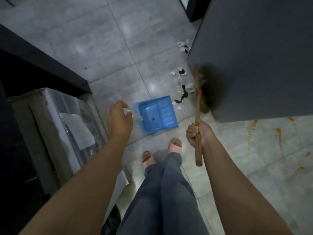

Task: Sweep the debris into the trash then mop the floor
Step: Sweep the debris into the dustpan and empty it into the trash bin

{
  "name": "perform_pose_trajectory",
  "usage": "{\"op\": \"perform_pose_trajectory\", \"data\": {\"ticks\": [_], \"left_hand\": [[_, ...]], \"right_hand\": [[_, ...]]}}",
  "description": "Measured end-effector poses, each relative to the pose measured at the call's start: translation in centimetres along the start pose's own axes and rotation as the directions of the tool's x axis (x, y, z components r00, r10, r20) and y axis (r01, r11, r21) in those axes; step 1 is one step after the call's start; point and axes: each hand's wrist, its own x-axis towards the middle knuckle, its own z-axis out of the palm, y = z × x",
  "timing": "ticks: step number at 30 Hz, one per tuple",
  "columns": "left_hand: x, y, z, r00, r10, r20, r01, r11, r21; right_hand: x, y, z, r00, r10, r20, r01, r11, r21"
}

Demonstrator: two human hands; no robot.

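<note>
Grips the wooden broom (198, 133) in the tight fist of the right hand (197, 131), with the bristle head blurred against the grey cabinet (254, 48). Reaches down with the left hand (119, 117), fingers curled and apparently pinching the pale handle of the blue dustpan (157, 116), set flat on the tiled floor (101, 39) just beside torn white and black scraps (182, 85). Stands between a clear-bagged trash bin (50, 106) at left and orange splatters (278, 134) at right.

No readable text anywhere.
</note>
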Motion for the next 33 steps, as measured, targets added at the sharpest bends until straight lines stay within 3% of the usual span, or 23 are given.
{"op": "perform_pose_trajectory", "data": {"ticks": [9, 18, 27, 33], "left_hand": [[0.4, -0.3, -0.5, 0.994, -0.111, 0.008, 0.111, 0.994, 0.005], [1.0, 1.4, 1.0, 0.987, -0.145, -0.073, 0.143, 0.989, -0.03], [1.4, 1.8, 0.0, 0.968, -0.234, -0.092, 0.225, 0.97, -0.096], [2.5, 3.8, -1.8, 0.959, -0.263, -0.111, 0.25, 0.961, -0.116]], "right_hand": [[-1.4, 0.5, 3.3, 0.966, 0.107, 0.235, -0.121, 0.991, 0.048], [-0.5, -5.0, 6.0, 1.0, 0.007, 0.028, -0.003, 0.989, -0.148], [0.4, -3.1, 8.8, 0.956, 0.129, 0.264, -0.136, 0.991, 0.01], [-3.3, -1.7, 7.7, 0.976, 0.096, 0.194, -0.106, 0.994, 0.04]]}}
